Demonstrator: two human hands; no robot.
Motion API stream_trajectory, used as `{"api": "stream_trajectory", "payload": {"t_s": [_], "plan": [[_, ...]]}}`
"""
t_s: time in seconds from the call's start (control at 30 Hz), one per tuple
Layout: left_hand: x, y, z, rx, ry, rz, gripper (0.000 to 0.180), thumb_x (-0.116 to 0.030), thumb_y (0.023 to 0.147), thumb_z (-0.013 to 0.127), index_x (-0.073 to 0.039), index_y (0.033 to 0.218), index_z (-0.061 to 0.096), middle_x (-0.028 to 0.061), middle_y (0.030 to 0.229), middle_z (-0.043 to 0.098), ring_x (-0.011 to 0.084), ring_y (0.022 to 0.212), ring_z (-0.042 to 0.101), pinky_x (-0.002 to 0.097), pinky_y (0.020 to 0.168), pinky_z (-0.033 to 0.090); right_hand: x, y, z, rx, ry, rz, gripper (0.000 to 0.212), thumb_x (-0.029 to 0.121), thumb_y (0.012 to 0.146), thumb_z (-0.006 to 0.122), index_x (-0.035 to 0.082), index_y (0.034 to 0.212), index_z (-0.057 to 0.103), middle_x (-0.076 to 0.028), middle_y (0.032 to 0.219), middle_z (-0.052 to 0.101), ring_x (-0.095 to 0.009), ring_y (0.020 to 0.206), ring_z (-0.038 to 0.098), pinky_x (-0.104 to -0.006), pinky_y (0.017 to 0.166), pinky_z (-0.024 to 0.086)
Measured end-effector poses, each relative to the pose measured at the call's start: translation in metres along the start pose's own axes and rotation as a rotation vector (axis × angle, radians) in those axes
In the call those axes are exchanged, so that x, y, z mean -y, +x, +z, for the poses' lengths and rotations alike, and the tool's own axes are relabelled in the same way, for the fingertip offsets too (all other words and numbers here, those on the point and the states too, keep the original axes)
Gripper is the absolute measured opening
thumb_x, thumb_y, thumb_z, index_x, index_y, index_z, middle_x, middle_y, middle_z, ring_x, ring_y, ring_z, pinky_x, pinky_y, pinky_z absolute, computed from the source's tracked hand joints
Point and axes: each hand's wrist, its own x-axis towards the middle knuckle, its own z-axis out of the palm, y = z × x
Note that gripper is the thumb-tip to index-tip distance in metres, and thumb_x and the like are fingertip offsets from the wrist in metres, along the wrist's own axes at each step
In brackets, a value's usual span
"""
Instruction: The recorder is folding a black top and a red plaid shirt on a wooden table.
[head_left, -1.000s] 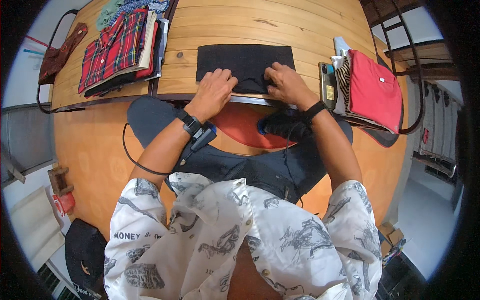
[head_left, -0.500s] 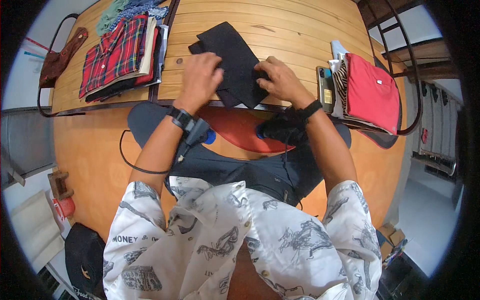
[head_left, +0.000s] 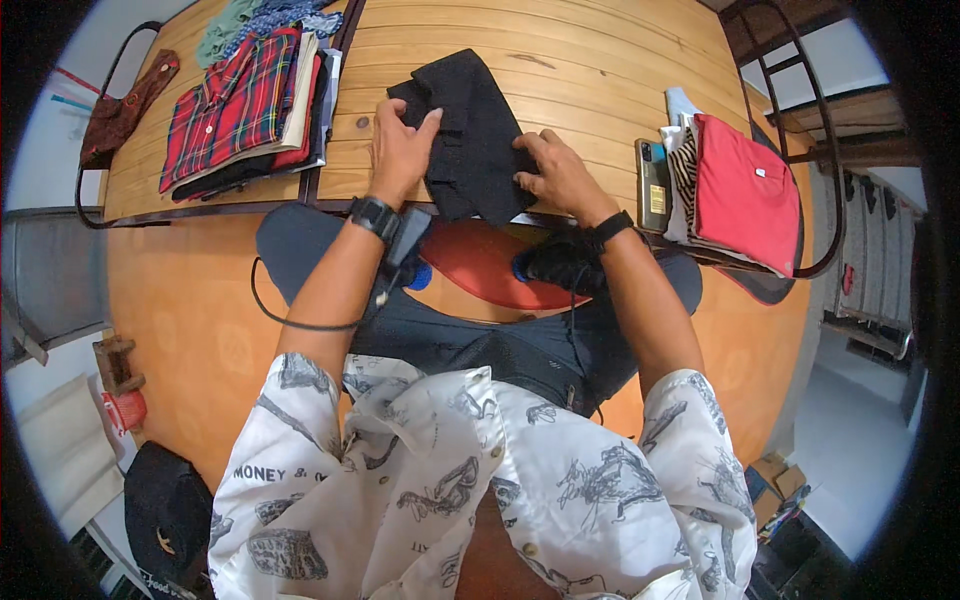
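On the slatted wooden table in front of me lies a folded black garment [head_left: 475, 130], a thick cloth with small loop-like tabs along its left part. My left hand [head_left: 402, 150] is at its left edge, thumb and fingers spread apart, the thumb over the cloth. At the opposite edge, my right hand [head_left: 560, 172] touches the cloth with thumb and forefinger apart. The near end of the garment reaches the table's front edge. What lies under its folds is hidden.
A stack of folded clothes topped by a red plaid shirt [head_left: 232, 105] stands at left. To the right, a phone [head_left: 653, 185] lies beside a stack topped by a red shirt [head_left: 742, 195]. Metal rails border both table sides. Below is a red rounded surface [head_left: 485, 265].
My left hand has shifted slightly and its thumb and fingers have spread at the garment's left edge. The right hand's fingers have opened a little. The garment stays nearly in place.
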Motion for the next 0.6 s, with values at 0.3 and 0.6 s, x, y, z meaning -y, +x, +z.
{"api": "stream_trajectory", "payload": {"t_s": [0.3, 0.6], "plan": [[0.036, 0.058, 0.030, 0.291, -0.430, 0.046, 0.055, -0.011, 0.087, 0.080, 0.006, 0.129, 0.048, 0.0184, 0.121, 0.062, 0.0193, 0.103, 0.063, 0.0304, 0.092, 0.053, 0.044, -0.036, 0.023, 0.158, 0.128, 0.127, 0.051, 0.026, 0.085, 0.077, 0.000, 0.120, 0.050, -0.026, 0.096, 0.065, -0.043, 0.092, 0.065, -0.0479, 0.081, 0.052], [0.047, 0.009, -0.029, 0.159, -0.128, 0.052, 0.057, -0.027, 0.085, 0.083, 0.004, 0.124, 0.054, 0.0138, 0.115, 0.065, 0.0210, 0.108, 0.062, 0.0343, 0.095, 0.051, 0.023, 0.005, -0.005, -0.051, 0.165, 0.045, 0.041, 0.031, 0.084, 0.076, 0.000, 0.107, 0.063, -0.024, 0.102, 0.067, -0.038, 0.095, 0.066, -0.0452, 0.081, 0.054]]}}
